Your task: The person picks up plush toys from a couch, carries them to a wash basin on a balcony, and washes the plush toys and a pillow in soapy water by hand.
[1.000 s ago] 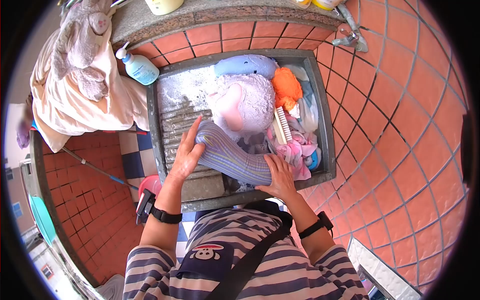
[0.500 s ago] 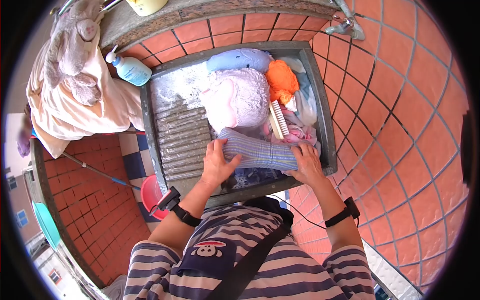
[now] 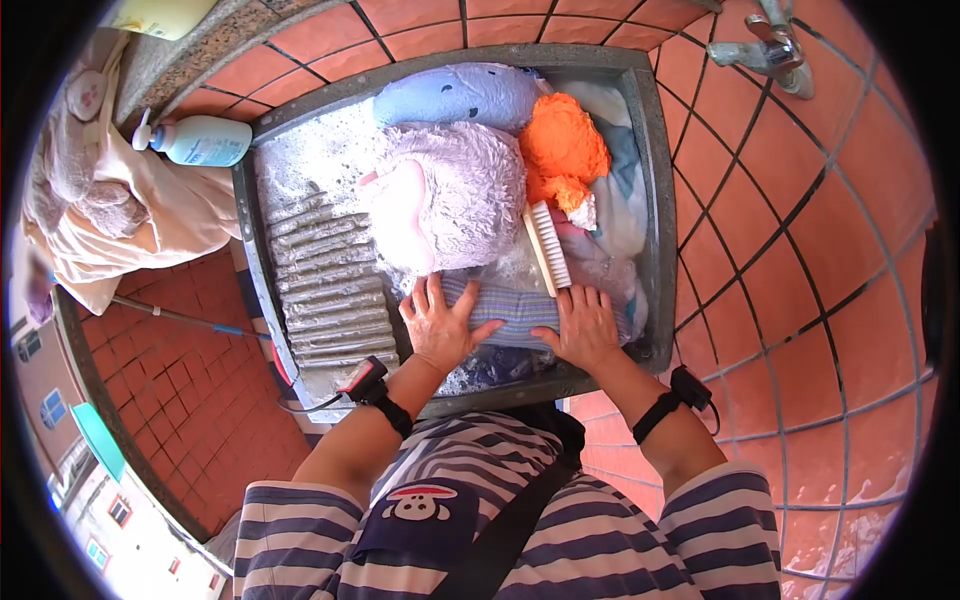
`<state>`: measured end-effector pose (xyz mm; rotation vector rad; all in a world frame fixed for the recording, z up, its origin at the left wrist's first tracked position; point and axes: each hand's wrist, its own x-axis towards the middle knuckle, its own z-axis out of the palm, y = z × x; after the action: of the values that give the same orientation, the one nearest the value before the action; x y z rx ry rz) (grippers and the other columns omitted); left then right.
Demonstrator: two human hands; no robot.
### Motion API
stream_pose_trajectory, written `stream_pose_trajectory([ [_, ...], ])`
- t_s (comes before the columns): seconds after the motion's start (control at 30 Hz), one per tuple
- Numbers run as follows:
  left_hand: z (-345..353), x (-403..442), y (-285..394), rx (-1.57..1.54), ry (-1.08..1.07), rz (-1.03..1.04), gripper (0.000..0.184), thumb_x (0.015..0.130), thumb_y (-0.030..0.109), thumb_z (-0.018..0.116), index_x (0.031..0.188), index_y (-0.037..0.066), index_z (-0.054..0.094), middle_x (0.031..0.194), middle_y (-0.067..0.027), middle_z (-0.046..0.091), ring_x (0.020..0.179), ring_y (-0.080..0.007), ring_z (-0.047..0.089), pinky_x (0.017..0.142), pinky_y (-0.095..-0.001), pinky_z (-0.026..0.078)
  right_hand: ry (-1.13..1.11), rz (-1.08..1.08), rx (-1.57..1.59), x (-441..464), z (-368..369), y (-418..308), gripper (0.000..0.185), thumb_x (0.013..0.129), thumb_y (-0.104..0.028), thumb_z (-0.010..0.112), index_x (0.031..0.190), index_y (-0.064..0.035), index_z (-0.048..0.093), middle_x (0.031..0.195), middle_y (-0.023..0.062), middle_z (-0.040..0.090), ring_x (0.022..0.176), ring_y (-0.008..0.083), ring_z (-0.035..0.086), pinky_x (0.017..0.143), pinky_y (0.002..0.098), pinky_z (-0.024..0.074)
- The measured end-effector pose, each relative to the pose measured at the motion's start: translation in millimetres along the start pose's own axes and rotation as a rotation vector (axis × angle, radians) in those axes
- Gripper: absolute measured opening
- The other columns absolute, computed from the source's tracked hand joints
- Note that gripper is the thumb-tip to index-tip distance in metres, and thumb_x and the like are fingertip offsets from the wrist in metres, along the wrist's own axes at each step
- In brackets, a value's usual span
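My left hand (image 3: 441,325) presses on the left part of a blue striped cloth item (image 3: 515,309) low in the stone sink (image 3: 657,200), fingers spread. On its right part rests my right hand (image 3: 583,325), fingers apart, the palm side hidden. Just behind the cloth lies a scrub brush (image 3: 546,248), bristles to the right. A fluffy pale purple plush (image 3: 470,195) sits behind my left hand, with a blue plush (image 3: 460,95) beyond it. An orange mesh ball (image 3: 562,145) is at the back right, beside pale wet cloth (image 3: 625,190).
Foam and a ribbed washboard (image 3: 325,280) fill the sink's left side. A pump bottle (image 3: 205,140) lies near the back-left corner. Left of the sink hang cream fabric (image 3: 160,220) and a grey plush (image 3: 75,160). A tap (image 3: 770,50) is at upper right.
Both hands have moved right and lowered the striped cloth, which was held stretched above the sink, down among the wet items. The pink cloth is now mostly covered. The camera view has shifted.
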<state>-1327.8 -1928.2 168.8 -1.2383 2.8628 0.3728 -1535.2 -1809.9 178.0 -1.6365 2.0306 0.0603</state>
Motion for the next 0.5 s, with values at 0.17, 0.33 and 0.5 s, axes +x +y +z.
stream_pose_trajectory([
  [0.17, 6.7, 38.2, -1.8, -0.040, -0.072, -0.040, 0.051, 0.075, 0.063, 0.060, 0.083, 0.014, 0.070, 0.088, -0.0205, 0.058, 0.088, -0.0397, 0.052, 0.080, -0.0526, 0.034, -0.093, 0.000, -0.005, 29.0, 8.3, 28.2, 0.058, 0.084, -0.060, 0.052, 0.087, -0.0032, 0.067, 0.077, 0.0177, 0.065, 0.076, 0.0320, 0.064, 0.073, 0.0442, 0.0445],
  [0.33, -15.5, 85.7, 11.7, 0.041, -0.442, -0.170, 0.053, 0.086, 0.058, 0.048, 0.104, 0.014, 0.071, 0.110, -0.0167, 0.066, 0.103, -0.0214, 0.061, 0.091, -0.0565, 0.034, 0.024, -0.017, 0.113, 51.0, 13.4, 53.2, 0.055, 0.086, -0.049, 0.053, 0.071, 0.0016, 0.066, 0.071, 0.0237, 0.063, 0.069, 0.0406, 0.062, 0.067, 0.0488, 0.0462],
  [0.5, 19.6, 122.9, 9.7, -0.126, -0.367, -0.275, 0.050, 0.088, 0.037, 0.047, 0.131, 0.013, 0.053, 0.132, -0.0080, 0.056, 0.123, -0.0280, 0.050, 0.105, -0.0554, 0.028, -0.047, 0.201, 0.286, 84.7, 14.7, 76.3, 0.061, 0.088, -0.050, 0.047, 0.081, 0.0074, 0.066, 0.084, 0.0331, 0.061, 0.087, 0.0456, 0.062, 0.076, 0.0497, 0.0482],
])
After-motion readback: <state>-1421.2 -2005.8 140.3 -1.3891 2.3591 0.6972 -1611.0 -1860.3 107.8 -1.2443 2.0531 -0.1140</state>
